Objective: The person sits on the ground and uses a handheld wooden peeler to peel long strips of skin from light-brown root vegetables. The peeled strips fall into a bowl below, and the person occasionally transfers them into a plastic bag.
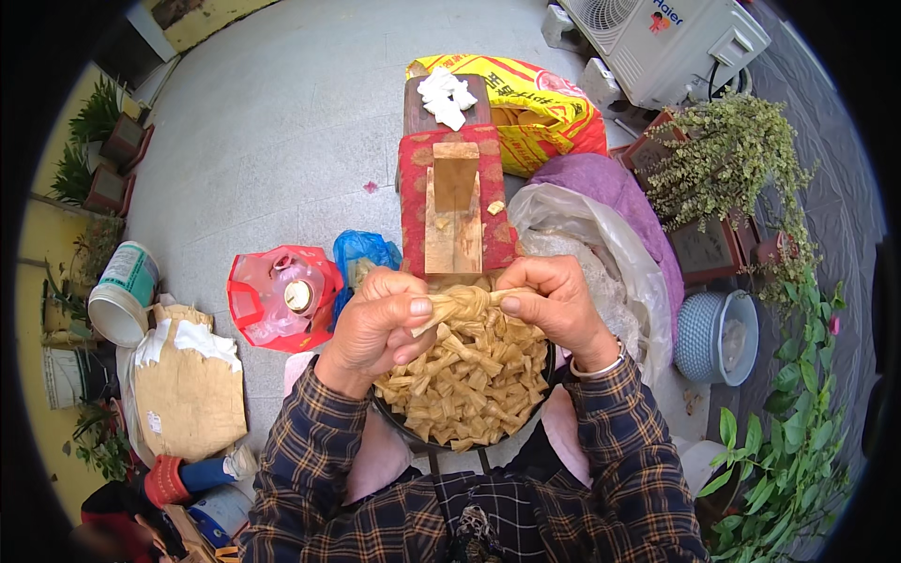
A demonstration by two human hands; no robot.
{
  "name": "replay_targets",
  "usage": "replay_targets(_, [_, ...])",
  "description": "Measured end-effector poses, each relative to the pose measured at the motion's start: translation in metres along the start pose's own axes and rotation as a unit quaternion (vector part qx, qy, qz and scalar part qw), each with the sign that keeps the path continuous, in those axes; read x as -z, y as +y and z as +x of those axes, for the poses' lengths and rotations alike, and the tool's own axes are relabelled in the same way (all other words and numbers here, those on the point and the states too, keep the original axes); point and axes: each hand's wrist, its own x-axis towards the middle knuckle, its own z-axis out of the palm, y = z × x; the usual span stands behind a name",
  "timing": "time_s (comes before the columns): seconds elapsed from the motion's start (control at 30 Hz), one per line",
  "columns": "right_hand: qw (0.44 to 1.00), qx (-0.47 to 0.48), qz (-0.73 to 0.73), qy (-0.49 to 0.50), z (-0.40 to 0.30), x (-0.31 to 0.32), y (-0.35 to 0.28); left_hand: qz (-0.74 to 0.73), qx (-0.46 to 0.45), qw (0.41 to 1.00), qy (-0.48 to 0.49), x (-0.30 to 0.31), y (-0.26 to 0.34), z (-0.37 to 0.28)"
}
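Observation:
Between my two hands is a knotted tan strip (464, 302), possibly dried tofu skin. My left hand (376, 324) pinches its left end between thumb and fingers. The other end is pinched by my right hand (559, 310), which wears a bracelet at the wrist. Just below the hands, a round dark basin (415, 442) holds a heap of similar tan knots (471, 380). Beyond the hands, a wooden block stand (454, 225) rests on a red patterned cloth (415, 204) over a narrow bench, with a small yellowish piece (495, 207) beside it.
White crumpled tissue (447, 97) lies on the bench's far end. A yellow-red sack (549, 105) and an open plastic bag (598, 246) stand at right. Left are a red bag (250, 302), a blue bag (362, 250) and cardboard (186, 394). Part of another person (120, 521) shows at lower left.

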Motion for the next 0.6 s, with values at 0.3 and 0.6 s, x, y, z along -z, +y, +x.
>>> replay_targets(0.3, [0.998, 0.009, -0.054, 0.029, 0.006, 0.003, 0.024, 0.607, -0.073, 0.787, 0.08, 0.007, 0.014, 0.003])
replay_targets(0.6, [0.982, 0.046, -0.184, 0.013, 0.006, -0.007, 0.029, 0.71, -0.029, 0.703, -0.031, 0.004, -0.004, 0.01])
